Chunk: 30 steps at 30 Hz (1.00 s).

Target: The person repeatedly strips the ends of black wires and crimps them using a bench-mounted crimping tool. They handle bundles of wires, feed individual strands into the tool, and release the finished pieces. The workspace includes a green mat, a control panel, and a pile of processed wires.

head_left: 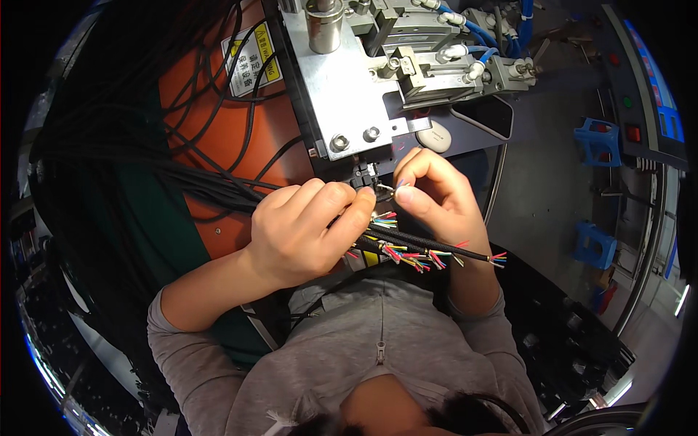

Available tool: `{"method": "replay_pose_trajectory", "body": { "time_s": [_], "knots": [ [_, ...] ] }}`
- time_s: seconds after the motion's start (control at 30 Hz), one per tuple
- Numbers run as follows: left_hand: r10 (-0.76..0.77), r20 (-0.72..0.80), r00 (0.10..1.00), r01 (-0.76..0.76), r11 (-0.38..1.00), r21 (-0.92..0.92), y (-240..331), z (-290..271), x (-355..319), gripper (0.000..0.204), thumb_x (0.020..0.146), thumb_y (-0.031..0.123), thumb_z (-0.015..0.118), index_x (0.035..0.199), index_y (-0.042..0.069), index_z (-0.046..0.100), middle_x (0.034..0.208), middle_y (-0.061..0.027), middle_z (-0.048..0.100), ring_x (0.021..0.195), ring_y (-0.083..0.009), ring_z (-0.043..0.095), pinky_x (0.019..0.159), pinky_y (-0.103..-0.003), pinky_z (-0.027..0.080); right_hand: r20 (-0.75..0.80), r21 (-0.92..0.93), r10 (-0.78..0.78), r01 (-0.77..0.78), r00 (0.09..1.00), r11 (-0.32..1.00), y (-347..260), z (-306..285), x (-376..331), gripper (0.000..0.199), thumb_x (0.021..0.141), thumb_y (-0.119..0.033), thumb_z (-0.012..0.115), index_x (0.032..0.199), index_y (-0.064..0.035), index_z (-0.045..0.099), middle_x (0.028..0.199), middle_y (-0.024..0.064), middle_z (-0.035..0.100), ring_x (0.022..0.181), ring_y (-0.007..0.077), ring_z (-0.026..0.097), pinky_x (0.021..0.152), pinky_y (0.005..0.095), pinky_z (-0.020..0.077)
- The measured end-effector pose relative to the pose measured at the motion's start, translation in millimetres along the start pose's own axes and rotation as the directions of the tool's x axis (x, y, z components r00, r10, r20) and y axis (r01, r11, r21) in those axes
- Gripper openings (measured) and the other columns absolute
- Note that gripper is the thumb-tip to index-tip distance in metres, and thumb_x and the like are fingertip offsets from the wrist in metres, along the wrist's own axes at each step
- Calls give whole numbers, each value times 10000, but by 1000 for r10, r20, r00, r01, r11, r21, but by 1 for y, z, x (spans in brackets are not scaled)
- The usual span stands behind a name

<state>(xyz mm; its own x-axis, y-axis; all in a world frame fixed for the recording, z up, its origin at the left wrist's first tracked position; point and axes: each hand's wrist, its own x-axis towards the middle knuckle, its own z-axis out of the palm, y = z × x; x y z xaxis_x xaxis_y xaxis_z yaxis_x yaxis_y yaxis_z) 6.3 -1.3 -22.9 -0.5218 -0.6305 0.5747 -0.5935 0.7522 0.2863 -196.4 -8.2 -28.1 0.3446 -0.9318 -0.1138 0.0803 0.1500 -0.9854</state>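
A small black block (pixel 363 176) sits under the front edge of a metal press plate (pixel 342 94). My left hand (pixel 305 225) is closed, with thumb and forefinger pinched right at this block. They seem to grip a cable end, mostly hidden by the fingers. From there a thin pale wire (pixel 386 189) runs to my right hand (pixel 440 196), whose thumb and forefinger pinch it. Below the hands lie several black cables (pixel 436 240), their stripped ends fanning into coloured wires (pixel 396 253).
More black cables (pixel 211 185) trail leftward over an orange surface (pixel 218 236). Behind the plate stand pneumatic cylinders (pixel 443 76) with blue hoses. A phone (pixel 483 116) and a white oval case (pixel 435 136) lie to their front. Blue stools (pixel 598 142) stand on the floor at right.
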Motion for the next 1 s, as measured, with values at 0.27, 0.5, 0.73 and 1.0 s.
{"method": "replay_pose_trajectory", "body": {
  "time_s": [0.27,0.5,0.73,1.0],
  "knots": [
    [-36,129,991,17,989,146,4,4,-1,328,697,69,646,1022,86,691,662,7,420,536,-103,455,433,-242,344,-103,-608,-437,291,893,738,19,7,17,54,750,14,678,738,8,626,706,86,608,643,181,581,609,281,466],
    [-138,177,975,89,962,260,11,6,-1,344,711,25,632,1036,119,695,680,5,372,533,-98,425,439,-244,347,-62,-716,-436,264,898,646,22,13,17,86,712,14,653,696,-10,572,663,88,551,604,243,537,577,344,438],
    [-147,173,974,97,958,270,11,6,2,359,702,17,629,1037,124,701,675,3,372,508,-94,426,425,-244,340,-125,-657,-523,324,843,681,32,15,21,75,692,32,655,719,-6,596,692,87,574,632,234,550,595,321,451],
    [-120,155,980,83,970,229,7,7,3,343,661,72,655,997,110,714,657,5,426,517,-103,469,435,-250,358,-260,-181,-72,24,963,983,43,11,18,55,792,-4,607,754,5,568,707,20,547,635,73,500,592,228,406]
  ]
}}
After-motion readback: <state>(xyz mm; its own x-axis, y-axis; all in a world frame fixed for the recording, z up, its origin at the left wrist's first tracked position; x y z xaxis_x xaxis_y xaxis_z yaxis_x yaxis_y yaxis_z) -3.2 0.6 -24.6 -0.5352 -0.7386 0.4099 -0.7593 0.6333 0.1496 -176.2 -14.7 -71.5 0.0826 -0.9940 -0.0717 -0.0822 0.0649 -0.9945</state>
